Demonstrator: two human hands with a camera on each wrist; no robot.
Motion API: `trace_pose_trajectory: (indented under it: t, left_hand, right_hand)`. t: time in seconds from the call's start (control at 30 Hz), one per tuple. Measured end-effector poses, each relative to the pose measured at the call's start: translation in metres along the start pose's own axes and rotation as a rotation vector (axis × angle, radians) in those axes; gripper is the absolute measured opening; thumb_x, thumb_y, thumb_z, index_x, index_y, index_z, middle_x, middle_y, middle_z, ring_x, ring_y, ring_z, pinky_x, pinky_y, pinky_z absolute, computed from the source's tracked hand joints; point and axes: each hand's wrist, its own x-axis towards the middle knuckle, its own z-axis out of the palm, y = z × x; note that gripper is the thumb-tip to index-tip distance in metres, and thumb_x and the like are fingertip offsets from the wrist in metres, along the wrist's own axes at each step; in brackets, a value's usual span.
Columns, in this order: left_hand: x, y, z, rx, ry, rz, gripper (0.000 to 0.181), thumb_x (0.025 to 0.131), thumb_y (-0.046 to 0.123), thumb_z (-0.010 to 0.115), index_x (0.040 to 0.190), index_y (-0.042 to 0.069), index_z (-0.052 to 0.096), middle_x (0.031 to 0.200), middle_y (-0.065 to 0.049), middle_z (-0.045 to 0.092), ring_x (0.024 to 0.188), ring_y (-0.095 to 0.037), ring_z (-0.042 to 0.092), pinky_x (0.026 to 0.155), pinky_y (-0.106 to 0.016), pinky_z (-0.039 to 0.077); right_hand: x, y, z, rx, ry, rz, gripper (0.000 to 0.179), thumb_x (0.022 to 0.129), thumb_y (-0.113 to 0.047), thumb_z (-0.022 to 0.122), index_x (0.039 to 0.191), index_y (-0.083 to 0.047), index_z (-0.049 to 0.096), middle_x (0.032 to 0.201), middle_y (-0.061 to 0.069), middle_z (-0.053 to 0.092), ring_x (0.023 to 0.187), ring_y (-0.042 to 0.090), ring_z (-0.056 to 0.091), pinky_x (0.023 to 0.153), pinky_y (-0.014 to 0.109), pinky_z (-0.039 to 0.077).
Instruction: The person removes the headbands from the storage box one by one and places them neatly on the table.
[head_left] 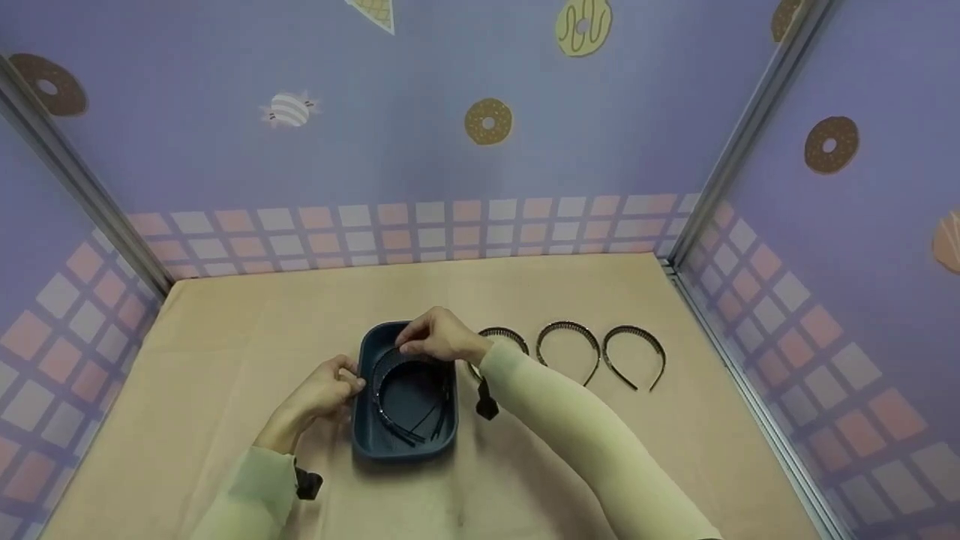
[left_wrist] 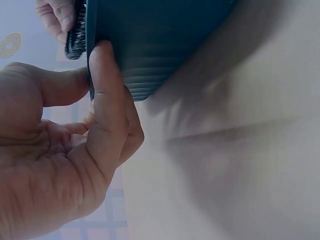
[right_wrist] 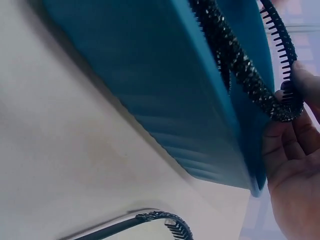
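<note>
The right wrist view shows glitter and comb teeth, hard to make out in the head view, on the black headband (right_wrist: 245,71) that the right hand (head_left: 442,336) grips at the far end of the blue bin (head_left: 405,453). The left wrist view shows the left hand's (head_left: 322,388) grip pinching that single bin's rim. Three loose headbands (head_left: 568,325) lie on the tabletop (head_left: 225,337); the bin seemingly contains at least one more, overlap obscuring the count.
</note>
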Motion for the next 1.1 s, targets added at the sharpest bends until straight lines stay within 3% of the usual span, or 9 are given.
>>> trace_pose_trajectory:
  t: [0.33,0.53,0.87,1.1]
  left_hand:
    - [0.001,-0.002,-0.001,0.008,-0.008,-0.026,0.022,0.111,0.009,0.062,0.126,-0.002,0.052,0.091,-0.002,0.067,0.078,-0.015,0.067,0.06,-0.031,0.058]
    - [0.001,-0.003,-0.001,-0.015,-0.015,-0.036,0.023,0.111,0.01,0.06,0.128,-0.002,0.049,0.089,-0.002,0.064,0.079,-0.016,0.066,0.061,-0.033,0.062]
    - [-0.002,0.0,0.001,-0.024,-0.003,-0.051,0.022,0.111,0.008,0.061,0.128,-0.002,0.051,0.088,-0.003,0.067,0.078,-0.015,0.068,0.063,-0.034,0.064]
    - [-0.001,0.001,0.002,-0.026,-0.005,-0.056,0.022,0.111,0.009,0.06,0.127,-0.001,0.05,0.089,-0.002,0.061,0.078,-0.015,0.064,0.062,-0.032,0.063]
  right_hand:
    - [-0.005,-0.005,-0.012,0.025,-0.023,-0.031,0.016,0.104,-0.01,0.081,0.118,-0.005,0.087,0.121,0.014,0.086,0.099,0.004,0.074,0.086,0.016,0.058]
    - [-0.011,-0.004,-0.021,0.044,-0.025,-0.063,0.016,0.104,-0.009,0.08,0.118,-0.004,0.087,0.123,0.016,0.085,0.098,0.004,0.073,0.085,0.017,0.058]
    - [-0.02,0.001,-0.037,0.091,-0.017,-0.048,0.016,0.104,-0.008,0.081,0.116,-0.001,0.086,0.123,0.019,0.084,0.095,0.003,0.075,0.083,0.016,0.061]
    - [-0.029,0.009,-0.053,0.086,-0.005,-0.045,0.016,0.104,-0.007,0.08,0.117,0.0,0.086,0.123,0.021,0.084,0.091,0.001,0.072,0.081,0.016,0.058]
